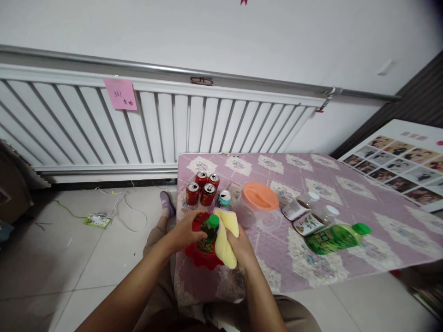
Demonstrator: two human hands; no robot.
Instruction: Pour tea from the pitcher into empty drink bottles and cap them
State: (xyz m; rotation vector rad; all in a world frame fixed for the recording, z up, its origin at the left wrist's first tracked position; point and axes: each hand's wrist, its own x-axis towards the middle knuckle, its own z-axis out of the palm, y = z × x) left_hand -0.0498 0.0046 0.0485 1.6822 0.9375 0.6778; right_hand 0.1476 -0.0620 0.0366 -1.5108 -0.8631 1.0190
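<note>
A dark green bottle with a bright green cap (213, 221) stands upright over a red scalloped dish (202, 260); whether its base touches the dish is hidden. My left hand (189, 229) grips the bottle from its left side, thumb and fingers around it. In my right hand (239, 243) is a folded yellow cloth (225, 246), held against or just beside the bottle's right side. Just beyond the bottle are several red drink cans (208, 194) and a teal can (224, 199).
A clear plastic container with an orange lid (260, 196) stands right of the cans. Two clear bottles with white caps (309, 223) and a green detergent bottle (332, 239) lie on the flowered tablecloth (273, 279). Behind is a white radiator (166, 124); a power strip (98, 221) lies on the floor.
</note>
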